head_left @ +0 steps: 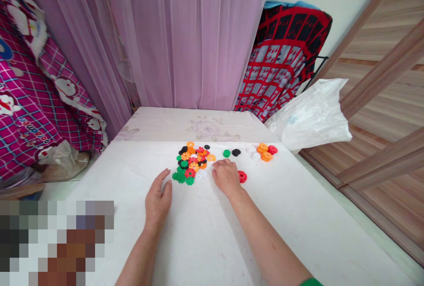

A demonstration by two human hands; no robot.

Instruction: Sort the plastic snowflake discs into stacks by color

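A heap of flower-shaped plastic discs (194, 155) in green, black, orange, red and white lies on the white cloth. My left hand (159, 197) is open just left of the heap, thumb apart from the fingers, holding nothing. My right hand (227, 176) is at the heap's right edge beside white discs (201, 174). Its fingers are bent and closed together; whatever they hold is hidden. Partly behind that hand lies a red stack of discs (243, 176). Farther back are a green stack (226, 153) and a black stack (236, 152).
Orange stacks (266, 156), a red stack (273, 149) and white stacks (255, 156) are grouped to the right. A white plastic bag (314, 113) stands at the table's right edge. Behind the table hangs a purple curtain (198, 38). A blurred patch covers the lower left.
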